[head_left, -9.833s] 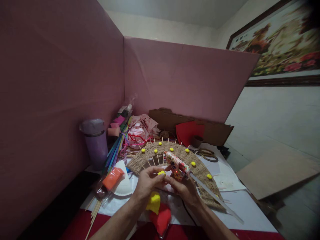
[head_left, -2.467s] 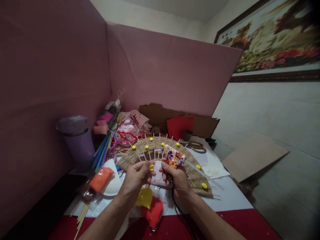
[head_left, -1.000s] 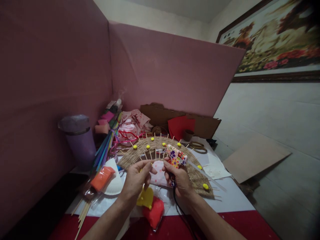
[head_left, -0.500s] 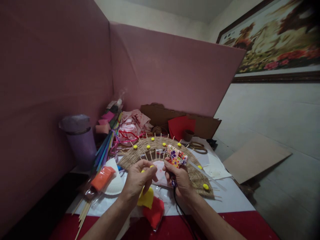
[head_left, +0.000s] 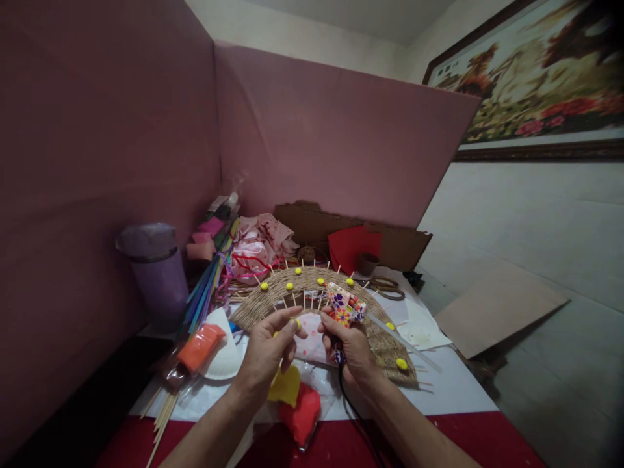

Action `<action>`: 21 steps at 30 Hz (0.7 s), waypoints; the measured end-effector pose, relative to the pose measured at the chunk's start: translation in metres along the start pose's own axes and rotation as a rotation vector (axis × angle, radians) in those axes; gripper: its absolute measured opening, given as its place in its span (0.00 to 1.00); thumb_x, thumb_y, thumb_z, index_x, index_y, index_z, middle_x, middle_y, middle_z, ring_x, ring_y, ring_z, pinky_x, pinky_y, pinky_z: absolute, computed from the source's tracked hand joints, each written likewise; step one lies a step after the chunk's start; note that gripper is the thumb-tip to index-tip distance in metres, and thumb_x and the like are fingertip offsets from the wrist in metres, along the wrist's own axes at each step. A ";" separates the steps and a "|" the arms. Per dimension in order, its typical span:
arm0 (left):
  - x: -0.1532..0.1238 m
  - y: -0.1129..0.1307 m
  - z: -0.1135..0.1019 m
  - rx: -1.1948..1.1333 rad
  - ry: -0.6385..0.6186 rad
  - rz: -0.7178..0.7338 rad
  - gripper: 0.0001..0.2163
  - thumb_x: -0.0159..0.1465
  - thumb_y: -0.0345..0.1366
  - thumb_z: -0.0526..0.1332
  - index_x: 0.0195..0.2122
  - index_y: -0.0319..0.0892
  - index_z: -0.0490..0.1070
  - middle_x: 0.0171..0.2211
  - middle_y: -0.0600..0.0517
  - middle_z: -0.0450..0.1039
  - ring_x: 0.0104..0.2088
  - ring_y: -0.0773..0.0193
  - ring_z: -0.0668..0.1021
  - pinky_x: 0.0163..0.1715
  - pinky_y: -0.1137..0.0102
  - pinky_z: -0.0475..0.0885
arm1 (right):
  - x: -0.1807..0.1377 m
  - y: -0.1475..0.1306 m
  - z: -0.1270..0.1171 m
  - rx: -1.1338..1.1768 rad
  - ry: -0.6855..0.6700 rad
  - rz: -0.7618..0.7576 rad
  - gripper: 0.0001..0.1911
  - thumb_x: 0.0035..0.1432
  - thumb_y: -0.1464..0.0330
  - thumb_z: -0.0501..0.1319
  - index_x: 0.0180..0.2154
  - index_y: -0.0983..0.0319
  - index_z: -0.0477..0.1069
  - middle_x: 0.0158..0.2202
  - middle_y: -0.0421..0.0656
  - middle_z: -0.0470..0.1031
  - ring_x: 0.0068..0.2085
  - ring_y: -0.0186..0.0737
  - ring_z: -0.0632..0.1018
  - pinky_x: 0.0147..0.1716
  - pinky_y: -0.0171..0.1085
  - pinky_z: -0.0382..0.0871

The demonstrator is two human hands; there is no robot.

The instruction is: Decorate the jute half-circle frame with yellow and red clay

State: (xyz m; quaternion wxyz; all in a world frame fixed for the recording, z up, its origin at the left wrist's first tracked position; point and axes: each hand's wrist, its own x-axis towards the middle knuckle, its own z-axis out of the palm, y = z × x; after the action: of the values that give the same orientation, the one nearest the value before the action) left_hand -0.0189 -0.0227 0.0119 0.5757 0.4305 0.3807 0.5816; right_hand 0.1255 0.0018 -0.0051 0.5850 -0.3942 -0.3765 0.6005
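Observation:
My right hand (head_left: pixel 351 348) is closed round the handle of a flower-patterned glue gun (head_left: pixel 347 304), with a long clear glue stick (head_left: pixel 404 341) out of its back and a black cord hanging down. Between the thumb and fingers of my left hand (head_left: pixel 273 341) I pinch a small yellow clay ball (head_left: pixel 298 323). Beyond both hands lies a woven twine arch (head_left: pixel 307 279) with thin sticks poking from its edges and several yellow dots on it. Polka-dot fabric (head_left: pixel 312 335) shows between my hands. Under my left hand are yellow clay (head_left: pixel 285 385) and a bagged red clay piece (head_left: pixel 301 416).
Bagged orange clay (head_left: pixel 202 346), white paper plates (head_left: pixel 227 370) and wooden sticks (head_left: pixel 163 416) lie at left, near a purple bin (head_left: pixel 158 279). Scissors (head_left: pixel 387 286), a small brown pot (head_left: pixel 368 263) and red sheets (head_left: pixel 353 247) are at the back right. Pink panels (head_left: pixel 331 136) stand behind.
My left fingers have shifted slightly and opened a little around the yellow clay ball. More of the polka-dot fabric shows. The right hand and glue gun stay almost in place.

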 end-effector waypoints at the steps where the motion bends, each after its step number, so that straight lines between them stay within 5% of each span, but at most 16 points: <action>1: 0.000 0.000 0.000 0.002 0.001 0.010 0.17 0.52 0.42 0.64 0.40 0.38 0.69 0.23 0.55 0.71 0.12 0.77 0.62 0.09 0.80 0.54 | 0.000 0.000 0.000 0.003 0.002 -0.001 0.17 0.43 0.60 0.68 0.32 0.63 0.69 0.20 0.36 0.71 0.14 0.25 0.64 0.10 0.26 0.53; 11: -0.002 0.005 0.005 0.021 0.067 0.002 0.16 0.47 0.40 0.68 0.32 0.39 0.67 0.16 0.62 0.62 0.09 0.79 0.57 0.08 0.81 0.48 | -0.001 -0.001 0.000 -0.001 -0.001 -0.013 0.17 0.44 0.59 0.68 0.32 0.62 0.69 0.20 0.35 0.71 0.14 0.25 0.64 0.10 0.25 0.53; 21: -0.003 0.003 0.003 -0.004 -0.020 -0.052 0.15 0.53 0.46 0.63 0.31 0.37 0.68 0.17 0.57 0.67 0.09 0.80 0.57 0.08 0.81 0.46 | 0.000 0.000 0.000 -0.002 -0.001 -0.006 0.18 0.43 0.59 0.68 0.33 0.62 0.69 0.21 0.36 0.71 0.14 0.26 0.64 0.09 0.25 0.52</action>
State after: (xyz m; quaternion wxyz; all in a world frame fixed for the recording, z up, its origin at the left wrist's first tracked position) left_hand -0.0168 -0.0256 0.0154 0.5953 0.4251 0.3849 0.5628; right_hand 0.1258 0.0014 -0.0049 0.5861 -0.3936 -0.3785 0.5986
